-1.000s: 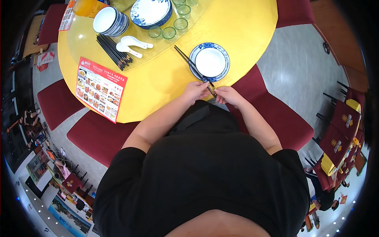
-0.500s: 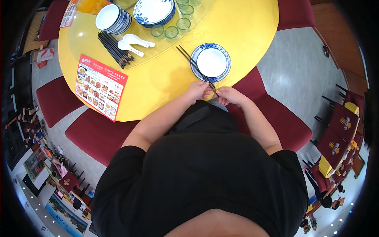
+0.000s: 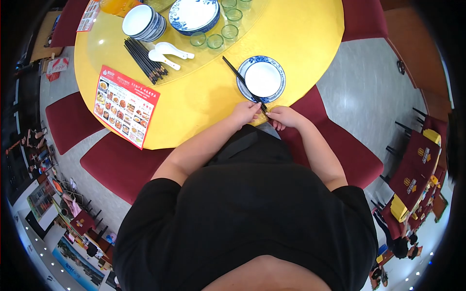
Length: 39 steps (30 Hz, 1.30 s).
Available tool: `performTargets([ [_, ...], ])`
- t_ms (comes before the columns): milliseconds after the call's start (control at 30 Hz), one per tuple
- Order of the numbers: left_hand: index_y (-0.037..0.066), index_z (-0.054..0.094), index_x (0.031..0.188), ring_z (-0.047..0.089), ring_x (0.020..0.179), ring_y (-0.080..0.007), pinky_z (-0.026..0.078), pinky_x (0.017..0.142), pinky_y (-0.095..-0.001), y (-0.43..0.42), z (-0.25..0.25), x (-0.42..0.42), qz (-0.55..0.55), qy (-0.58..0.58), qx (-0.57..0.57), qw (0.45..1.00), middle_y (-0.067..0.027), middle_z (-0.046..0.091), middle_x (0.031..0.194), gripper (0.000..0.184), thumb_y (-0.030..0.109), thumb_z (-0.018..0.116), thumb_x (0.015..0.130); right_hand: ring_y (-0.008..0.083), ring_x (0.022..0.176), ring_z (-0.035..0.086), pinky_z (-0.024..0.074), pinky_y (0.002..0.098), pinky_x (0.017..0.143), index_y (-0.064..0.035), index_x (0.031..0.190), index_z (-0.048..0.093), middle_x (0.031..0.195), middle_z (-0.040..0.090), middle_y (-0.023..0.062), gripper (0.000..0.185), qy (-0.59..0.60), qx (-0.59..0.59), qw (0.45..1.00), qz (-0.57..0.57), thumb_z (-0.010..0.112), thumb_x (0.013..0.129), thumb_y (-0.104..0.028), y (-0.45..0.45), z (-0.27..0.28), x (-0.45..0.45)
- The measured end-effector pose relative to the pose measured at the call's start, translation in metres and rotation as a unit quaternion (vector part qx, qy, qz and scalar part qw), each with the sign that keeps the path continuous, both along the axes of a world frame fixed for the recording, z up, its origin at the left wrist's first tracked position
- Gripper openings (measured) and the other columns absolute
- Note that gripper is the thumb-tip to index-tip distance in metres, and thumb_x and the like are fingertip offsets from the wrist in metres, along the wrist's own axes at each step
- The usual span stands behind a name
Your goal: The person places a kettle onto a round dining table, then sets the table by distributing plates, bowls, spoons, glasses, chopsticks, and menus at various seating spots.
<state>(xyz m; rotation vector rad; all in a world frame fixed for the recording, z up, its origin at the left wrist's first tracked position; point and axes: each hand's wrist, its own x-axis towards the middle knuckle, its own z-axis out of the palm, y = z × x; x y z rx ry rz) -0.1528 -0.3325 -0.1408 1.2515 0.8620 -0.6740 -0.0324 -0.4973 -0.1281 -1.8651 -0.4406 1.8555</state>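
Black chopsticks (image 3: 242, 81) slant over the left rim of a blue-and-white plate (image 3: 282, 89), which has a white bowl (image 3: 262, 79) on it. My left hand (image 3: 246, 113) pinches the chopsticks just below the plate, at the edge of the yellow table (image 3: 204, 106). Close on its right, my right hand (image 3: 283, 118) has its fingertips closed on the lower ends of the chopsticks. The two hands are slightly apart.
On the glass turntable are stacked bowls (image 3: 137, 20), stacked plates (image 3: 194, 14), green-rimmed glasses (image 3: 230, 31), white spoons (image 3: 170, 51) and several black chopsticks (image 3: 144, 62). A red-and-white menu (image 3: 125, 107) lies at the left. Dark red chairs (image 3: 116, 167) surround the table.
The camera view has shifted a little, so the table items appear slightly further right. The tips of the held chopsticks, spread apart before, now lie together. Both hands keep their hold.
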Motion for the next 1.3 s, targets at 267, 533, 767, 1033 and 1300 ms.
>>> performTargets([
  [267,0.005,0.063,0.106,0.058,0.073,-0.0116,0.046,0.062,-0.0254,0.056,0.026,-0.042,0.068,-0.063,0.133,0.987,-0.0037,0.065,0.095,0.036,0.038,0.053,0.094,0.0249,0.055,0.062,0.0492,0.0355,0.056,-0.001,0.076,0.062,0.06,0.061,0.0115,0.035,-0.196,0.097,0.975,0.031,0.06,0.087,-0.034,0.034,0.106,0.001],
  [533,0.01,0.064,0.101,0.055,0.076,-0.009,0.041,0.06,-0.0233,0.12,0.028,-0.042,0.321,-0.062,0.156,0.932,0.0008,0.064,0.093,0.026,0.033,0.055,0.094,0.0329,0.068,0.063,0.0489,0.0433,0.061,-0.0037,0.085,0.061,0.07,0.063,0.0153,0.029,-0.433,0.252,0.865,0.007,0.063,0.085,-0.032,0.227,0.061,-0.007],
  [767,0.01,0.063,0.103,0.055,0.078,-0.0082,0.042,0.062,-0.0228,0.122,0.022,-0.046,0.361,-0.054,0.123,0.923,0.0013,0.064,0.096,0.024,0.03,0.054,0.094,0.0335,0.068,0.065,0.0511,0.0451,0.061,-0.0045,0.093,0.055,0.075,0.065,0.015,0.031,-0.502,0.21,0.833,0.098,0.062,0.086,-0.034,0.261,0.012,-0.02],
  [1033,0.01,0.062,0.106,0.056,0.08,-0.008,0.043,0.063,-0.0227,0.119,0.014,-0.058,0.347,-0.046,0.119,0.929,0.001,0.063,0.096,0.023,0.027,0.053,0.094,0.0355,0.067,0.064,0.05,0.0454,0.059,-0.0057,0.098,0.051,0.074,0.065,0.0158,0.035,-0.56,0.235,0.793,0.045,0.061,0.086,-0.037,0.257,0.012,-0.009],
  [1300,0.009,0.062,0.107,0.056,0.079,-0.0084,0.043,0.061,-0.0229,0.127,0.016,-0.051,0.319,-0.077,0.13,0.936,0.0001,0.063,0.096,0.024,0.026,0.053,0.093,0.035,0.077,0.065,0.0508,0.0453,0.067,-0.0047,0.094,0.057,0.081,0.066,0.0168,0.031,-0.555,0.139,0.814,0.099,0.063,0.085,-0.034,0.258,0.022,0.023],
])
